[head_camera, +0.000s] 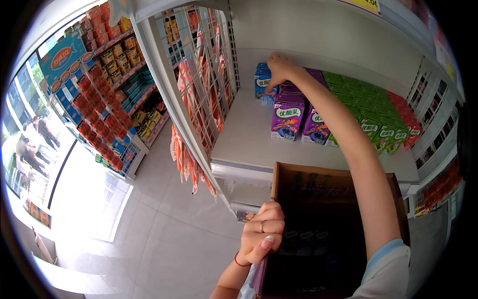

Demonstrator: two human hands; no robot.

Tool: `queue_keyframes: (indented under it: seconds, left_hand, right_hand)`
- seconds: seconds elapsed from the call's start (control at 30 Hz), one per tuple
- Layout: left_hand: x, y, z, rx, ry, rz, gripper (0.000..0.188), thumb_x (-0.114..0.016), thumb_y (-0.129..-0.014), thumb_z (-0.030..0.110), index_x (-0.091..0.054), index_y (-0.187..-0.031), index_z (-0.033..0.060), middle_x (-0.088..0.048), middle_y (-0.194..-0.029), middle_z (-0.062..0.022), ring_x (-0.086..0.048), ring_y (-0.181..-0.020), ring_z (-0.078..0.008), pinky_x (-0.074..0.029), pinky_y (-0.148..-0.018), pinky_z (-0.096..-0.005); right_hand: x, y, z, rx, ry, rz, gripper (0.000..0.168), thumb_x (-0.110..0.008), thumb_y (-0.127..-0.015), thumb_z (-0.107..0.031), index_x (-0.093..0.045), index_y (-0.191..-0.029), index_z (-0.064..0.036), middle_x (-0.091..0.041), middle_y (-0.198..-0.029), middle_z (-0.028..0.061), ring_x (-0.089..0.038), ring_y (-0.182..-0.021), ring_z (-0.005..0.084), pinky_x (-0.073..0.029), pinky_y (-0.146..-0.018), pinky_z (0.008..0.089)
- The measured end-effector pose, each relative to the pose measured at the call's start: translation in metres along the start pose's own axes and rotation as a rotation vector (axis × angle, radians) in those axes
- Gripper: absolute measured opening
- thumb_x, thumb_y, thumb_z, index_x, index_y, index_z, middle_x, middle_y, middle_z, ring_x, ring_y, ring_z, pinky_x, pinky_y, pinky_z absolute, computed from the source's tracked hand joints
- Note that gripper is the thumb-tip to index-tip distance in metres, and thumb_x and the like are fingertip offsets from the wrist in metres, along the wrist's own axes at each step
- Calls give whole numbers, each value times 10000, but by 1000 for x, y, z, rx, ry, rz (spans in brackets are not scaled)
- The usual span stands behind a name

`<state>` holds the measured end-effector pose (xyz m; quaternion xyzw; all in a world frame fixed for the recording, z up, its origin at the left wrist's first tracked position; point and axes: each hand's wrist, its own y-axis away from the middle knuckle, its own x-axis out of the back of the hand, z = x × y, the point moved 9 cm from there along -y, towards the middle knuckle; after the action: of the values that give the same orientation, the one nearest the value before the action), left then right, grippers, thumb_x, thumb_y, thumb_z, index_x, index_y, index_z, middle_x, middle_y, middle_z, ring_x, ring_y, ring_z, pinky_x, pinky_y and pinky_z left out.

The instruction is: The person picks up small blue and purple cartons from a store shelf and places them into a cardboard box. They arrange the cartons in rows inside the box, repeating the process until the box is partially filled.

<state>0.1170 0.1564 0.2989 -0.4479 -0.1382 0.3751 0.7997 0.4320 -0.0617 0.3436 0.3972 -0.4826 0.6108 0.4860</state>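
My left hand (262, 230) grips the left edge of an open cardboard box (321, 194), its thumb lying over the rim. Small drink cartons (306, 239) show dimly in the dark inside of the box. My right hand (281, 71) reaches across the box to the back left of the shelf. Its thumb and fingers are around a blue drink carton (263, 86), partly hidden by the hand. Just in front and to the right stand purple drink cartons (285, 116). Farther right are rows of green cartons (369, 125), partly behind my forearm, then red cartons (409, 116).
The white shelf (242, 138) has a wire grid side panel (205, 67) with orange packages (183, 157) hanging beyond it. Left of the grey tiled floor (164, 239) stands a snack display rack (101, 108). People (35, 145) are outside the bright window.
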Motion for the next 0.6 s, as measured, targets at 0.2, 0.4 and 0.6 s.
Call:
queue_keyframes:
  seconds: [0.2,0.4,0.6]
  left_hand:
    - [1,-1,1,-17,-7,-2,355,-388,-834,201,-356,-511,58,-377,-565,-64,-399,-599,-237,-342,-704,-367]
    - [1,-1,0,-1,-4,17,378,-379,-850,214,-344,-503,69,-372,-557,-50,-398,-597,-228,-337,-710,-361]
    - [1,0,-1,4,-32,16,416,-373,-868,237,-340,-486,76,-378,-549,-46,-407,-620,-223,-334,-729,-354]
  right_hand:
    - [3,-6,-1,-18,-27,23,859,-829,-434,-473,-583,-1057,65,-465,-1229,191,-470,-1143,321,-419,-928,398]
    - [-4,-5,-10,-24,-190,-210,879,-849,-407,-449,-523,-992,120,-569,-1052,206,-553,-1033,324,-480,-802,356]
    - [21,7,-42,128,16,6,800,-829,-446,-445,-534,-1012,37,-596,-986,159,-565,-989,308,-401,-854,411]
